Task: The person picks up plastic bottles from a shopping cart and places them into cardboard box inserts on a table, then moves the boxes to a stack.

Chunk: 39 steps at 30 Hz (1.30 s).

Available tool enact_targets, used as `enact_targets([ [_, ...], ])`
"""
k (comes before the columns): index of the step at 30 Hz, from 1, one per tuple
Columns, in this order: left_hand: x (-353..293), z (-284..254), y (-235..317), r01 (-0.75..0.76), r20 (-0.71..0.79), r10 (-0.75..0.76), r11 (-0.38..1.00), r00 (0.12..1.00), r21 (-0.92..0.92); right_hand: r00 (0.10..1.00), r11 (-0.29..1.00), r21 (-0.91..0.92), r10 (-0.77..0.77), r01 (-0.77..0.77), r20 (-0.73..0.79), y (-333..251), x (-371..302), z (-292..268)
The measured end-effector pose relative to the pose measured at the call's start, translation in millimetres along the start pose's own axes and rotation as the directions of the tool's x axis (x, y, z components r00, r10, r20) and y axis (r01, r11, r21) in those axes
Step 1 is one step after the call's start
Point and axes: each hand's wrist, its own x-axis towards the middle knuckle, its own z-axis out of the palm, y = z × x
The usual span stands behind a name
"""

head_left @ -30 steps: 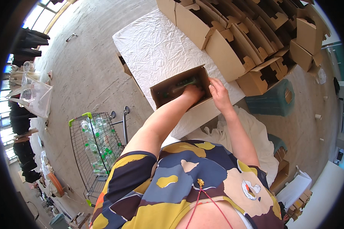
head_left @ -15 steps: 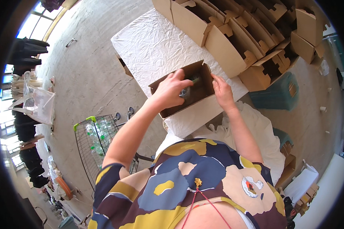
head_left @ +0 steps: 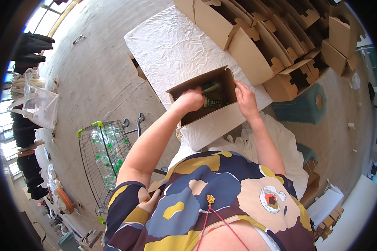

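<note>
Two hands at one open cardboard box, with at least two green bottles lying inside it.
From here I see the left hand point(head_left: 191, 100) reaching into the box point(head_left: 229, 86), its grip curled beside the green bottles point(head_left: 213, 101); whether it has hold of one I can't tell. The right hand point(head_left: 246, 100) rests its fingers at the box's right edge, its grip partly bent; I can't tell if it pinches the wall. The box sits on the one white-draped worktop point(head_left: 167, 50). One wire cart point(head_left: 98, 124) carries clear bottles point(head_left: 108, 150) with green caps, too jumbled to count; beyond the box are many overlapping brown cartons point(head_left: 249, 56). Pale printing marks a green bottle, too small to read.
</note>
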Motion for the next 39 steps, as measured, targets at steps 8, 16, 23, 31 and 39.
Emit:
enact_targets([
  [8,30.0,15.8,-20.1,0.221,0.214,-0.223,0.975,0.951,0.032,1.000,1.000,-0.012,0.004,-0.003,0.020,-0.5,0.4,-0.6],
  [16,28.7,29.5,1.3,0.051,0.246,-0.169,0.904,0.955,0.425,0.999,0.999,0.022,-0.032,0.032,0.005,0.9,-0.6,0.7],
  [23,38.8,69.5,-6.8,0.116,0.103,-0.183,0.879,0.978,0.462,0.998,0.998,0.020,-0.058,0.058,0.014,2.0,-1.7,0.7],
  [31,34.6,74.1,-6.3,0.280,-0.027,-0.284,0.922,0.959,0.266,0.998,0.998,-0.004,-0.067,0.067,-0.002,4.8,-1.5,0.1],
  [39,31.5,85.4,-45.6,0.263,0.050,-0.269,0.960,0.962,0.092,0.998,0.998,0.002,-0.057,0.057,-0.004,7.8,-3.0,1.4],
])
